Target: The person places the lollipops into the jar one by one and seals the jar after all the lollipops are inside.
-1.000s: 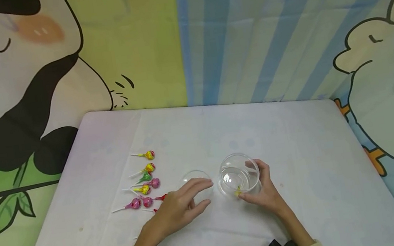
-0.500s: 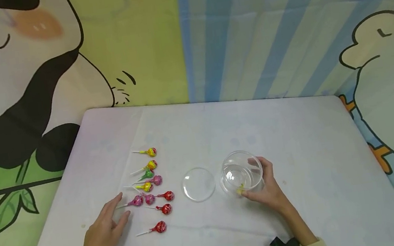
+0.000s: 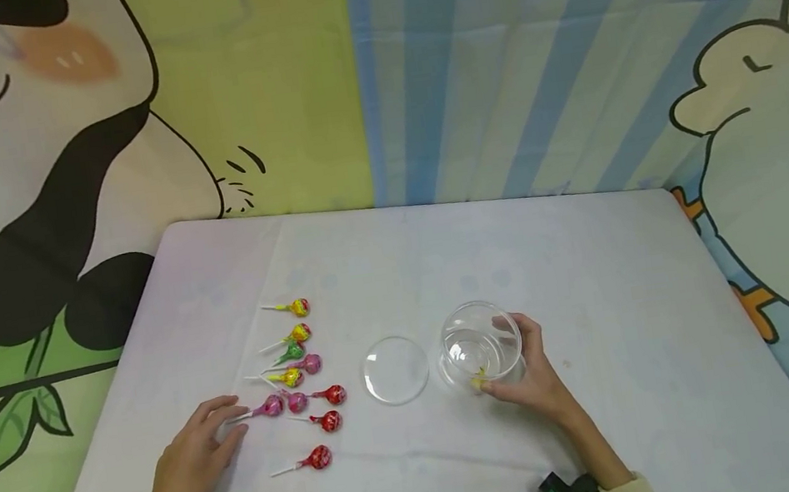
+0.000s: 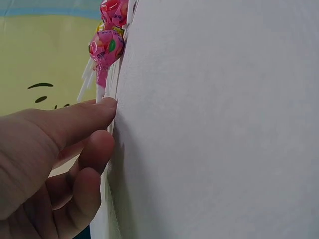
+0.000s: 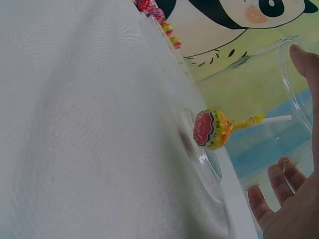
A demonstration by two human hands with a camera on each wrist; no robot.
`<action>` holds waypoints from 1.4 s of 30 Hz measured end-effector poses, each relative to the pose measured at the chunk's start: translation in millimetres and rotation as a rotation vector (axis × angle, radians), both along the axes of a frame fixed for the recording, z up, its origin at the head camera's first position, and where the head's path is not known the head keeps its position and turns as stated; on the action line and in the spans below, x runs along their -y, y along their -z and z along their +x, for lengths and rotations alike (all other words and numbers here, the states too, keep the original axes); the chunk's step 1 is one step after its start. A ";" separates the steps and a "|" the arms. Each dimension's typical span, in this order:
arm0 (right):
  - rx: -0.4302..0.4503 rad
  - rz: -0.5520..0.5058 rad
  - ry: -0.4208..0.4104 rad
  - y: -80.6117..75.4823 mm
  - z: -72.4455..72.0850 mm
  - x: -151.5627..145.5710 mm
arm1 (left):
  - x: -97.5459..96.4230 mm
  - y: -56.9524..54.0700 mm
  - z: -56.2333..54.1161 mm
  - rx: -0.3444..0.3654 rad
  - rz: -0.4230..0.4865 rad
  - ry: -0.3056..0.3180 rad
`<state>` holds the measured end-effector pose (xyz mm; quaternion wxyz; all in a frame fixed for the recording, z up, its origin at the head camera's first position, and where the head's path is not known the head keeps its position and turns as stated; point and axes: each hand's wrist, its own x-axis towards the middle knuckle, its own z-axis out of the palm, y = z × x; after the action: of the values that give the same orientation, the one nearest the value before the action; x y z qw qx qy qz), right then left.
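My left hand (image 3: 186, 464) is at the left of the lollipops, its thumb and forefinger closing on the white stick of a pink lollipop (image 3: 271, 405). In the left wrist view, the thumb tip covers the stick's lower end below the pink wrapper (image 4: 106, 47). With thumb and fingers spread round its side, my right hand (image 3: 530, 378) holds a clear round jar (image 3: 476, 314). Inside the jar a yellow lollipop (image 5: 214, 130) stands head down, its stick pointing up. The jar is uncovered and upright on the table.
A clear round lid (image 3: 395, 370) lies left of the jar. Several wrapped lollipops lie in a rough column, among them a green one (image 3: 293, 352), a yellow one (image 3: 299, 307) and a red one (image 3: 318, 457). A white cloth (image 3: 555, 257) covers the table.
My left hand has moved left from above the clear lid to the lollipops, then its thumb and forefinger have come in to the pink lollipop's stick. My right hand still holds the jar.
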<state>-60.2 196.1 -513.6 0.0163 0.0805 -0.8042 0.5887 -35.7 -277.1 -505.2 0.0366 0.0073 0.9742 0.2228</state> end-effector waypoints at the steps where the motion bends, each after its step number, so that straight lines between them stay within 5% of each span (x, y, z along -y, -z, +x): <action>1: -0.002 0.002 0.001 -0.1 0.1 0.2 | 0.8 -0.2 0.1 -0.006 0.001 0.001; 19: -0.011 0.015 0.008 -0.6 -1.5 0.2 | -2.8 -6.8 -0.9 0.039 0.005 -0.018; 26: -0.007 0.012 0.002 0.7 -0.2 0.5 | -3.9 -2.0 3.9 -0.074 0.039 -0.014; 34: -0.005 0.020 0.000 3.0 0.3 2.6 | -9.8 -8.8 11.1 -0.293 0.334 -0.014; 38: -0.018 0.010 -0.007 3.5 0.3 2.3 | -27.7 -19.8 6.0 -0.253 0.567 -0.063; 42: -0.043 -0.004 -0.013 2.5 -3.4 1.5 | -61.5 -24.7 -8.2 -0.190 0.785 0.024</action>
<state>-63.5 194.5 -516.1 0.0297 0.0984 -0.8018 0.5887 -43.8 -215.6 -480.5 -0.0565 0.0528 0.8141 0.5756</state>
